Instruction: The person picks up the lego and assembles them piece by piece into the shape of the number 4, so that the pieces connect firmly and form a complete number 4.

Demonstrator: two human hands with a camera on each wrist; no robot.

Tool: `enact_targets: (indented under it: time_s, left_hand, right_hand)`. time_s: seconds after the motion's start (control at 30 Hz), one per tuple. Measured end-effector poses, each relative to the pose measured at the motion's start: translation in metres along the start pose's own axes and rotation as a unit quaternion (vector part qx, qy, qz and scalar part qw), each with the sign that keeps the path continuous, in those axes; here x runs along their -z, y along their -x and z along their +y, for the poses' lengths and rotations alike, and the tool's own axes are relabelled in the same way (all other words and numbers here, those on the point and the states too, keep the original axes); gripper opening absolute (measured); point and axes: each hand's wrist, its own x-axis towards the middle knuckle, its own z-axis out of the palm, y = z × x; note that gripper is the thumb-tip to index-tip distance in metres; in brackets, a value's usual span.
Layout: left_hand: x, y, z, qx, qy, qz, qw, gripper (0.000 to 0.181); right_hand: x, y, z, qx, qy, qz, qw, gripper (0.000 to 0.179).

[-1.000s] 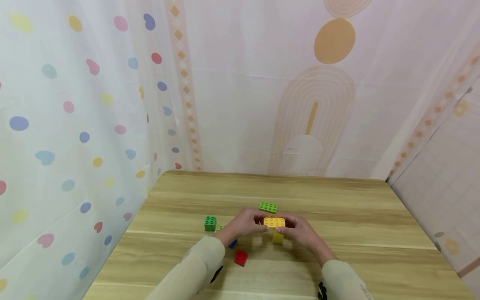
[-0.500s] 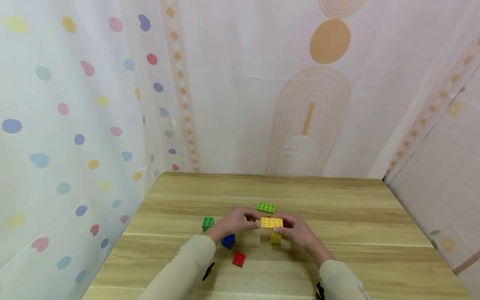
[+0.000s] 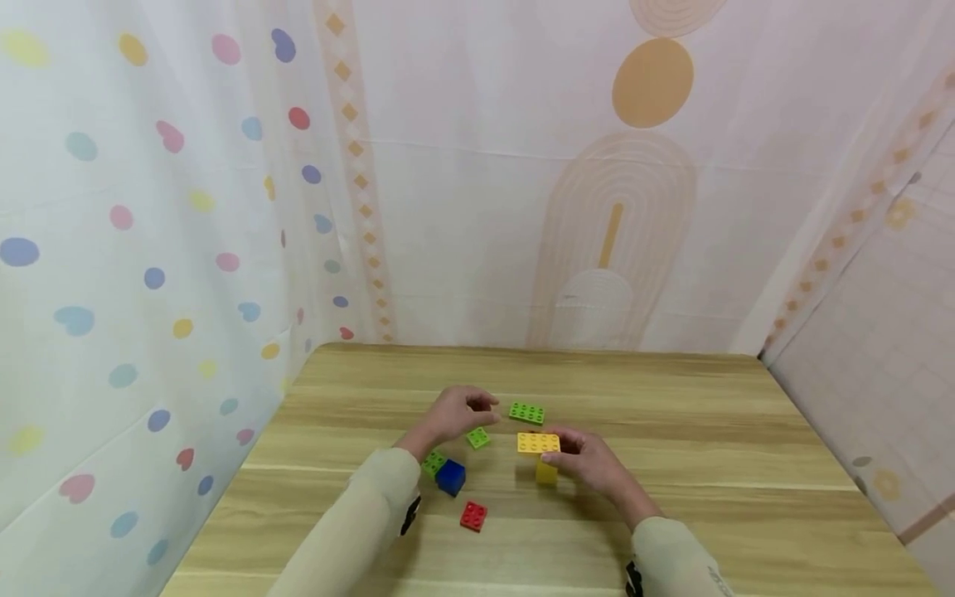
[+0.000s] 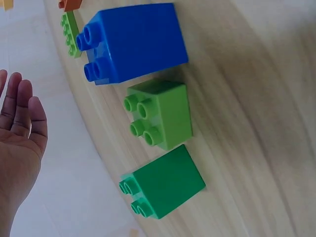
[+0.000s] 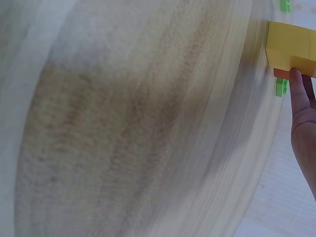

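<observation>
My right hand (image 3: pixel 594 461) pinches the right end of a long yellow eight-stud brick (image 3: pixel 538 443), thumb in front and fingers behind. Another yellow brick (image 3: pixel 547 472) shows below it, as a stack. In the right wrist view, a fingertip touches the yellow brick wall (image 5: pixel 289 47), with an orange brick (image 5: pixel 281 73) peeking out behind. My left hand (image 3: pixel 457 412) is off to the left, holding nothing, fingers loosely bent above a small light green brick (image 3: pixel 478 438). The left wrist view shows that palm with its fingers stretched out.
A flat light green brick (image 3: pixel 526 413) lies behind the yellow stack. Left of centre stand a blue brick (image 3: pixel 451 478) and a green brick (image 3: pixel 433 463); a red brick (image 3: pixel 473 516) lies nearer. A dark green brick (image 4: pixel 165 182), hidden in the head view, stands on the wooden table (image 3: pixel 671 414).
My left hand has let go of the yellow brick and moved left and away, uncovering the small light green brick. The right hand has kept its hold on the yellow brick.
</observation>
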Motion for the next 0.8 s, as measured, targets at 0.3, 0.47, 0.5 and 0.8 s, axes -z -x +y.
enact_targets:
  time_s: [0.3, 0.47, 0.5, 0.8]
  left_hand:
    - [-0.003, -0.021, -0.004, 0.006, -0.002, 0.009, 0.9999, 0.032]
    - [-0.004, -0.035, -0.003, 0.013, -0.006, 0.004, 0.9999, 0.038]
    - [-0.005, -0.038, -0.003, 0.01, -0.006, 0.004, 0.9999, 0.039]
    - [-0.008, -0.064, -0.008, -0.004, -0.009, -0.001, 1.0, 0.041]
  right_hand:
    - [0.0, 0.0, 0.0, -0.002, -0.014, 0.002, 0.9999, 0.04]
    - [-0.002, 0.0, 0.0, -0.003, -0.012, 0.003, 0.9999, 0.041]
    - [-0.001, 0.0, -0.001, -0.004, -0.01, 0.004, 0.9999, 0.041]
    - [0.0, -0.001, 0.0, -0.002, -0.004, 0.006, 1.0, 0.043]
